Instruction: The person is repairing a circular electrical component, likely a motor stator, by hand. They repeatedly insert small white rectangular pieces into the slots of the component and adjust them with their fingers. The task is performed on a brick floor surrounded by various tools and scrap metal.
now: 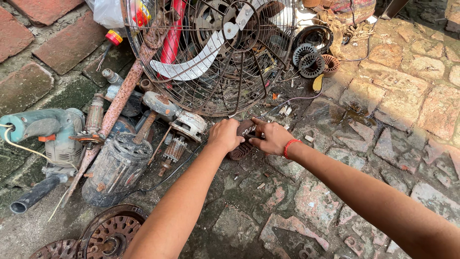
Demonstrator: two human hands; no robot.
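Head view | your left hand [224, 134] and right hand [273, 137] both close fingers around a rusty motor stator [243, 142] resting on the brick floor [383, 120] | just in front of the wire fan guard [211, 57] | grey motor housing [117, 165] well left.

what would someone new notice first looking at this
First, the two bare hands meeting at centre: the left hand and the right hand, with a red thread band at the wrist, both grip a small dark rusty ribbed motor part on the brick ground. Just behind them leans a big rusty round wire fan guard, and at far left lies a teal power drill.
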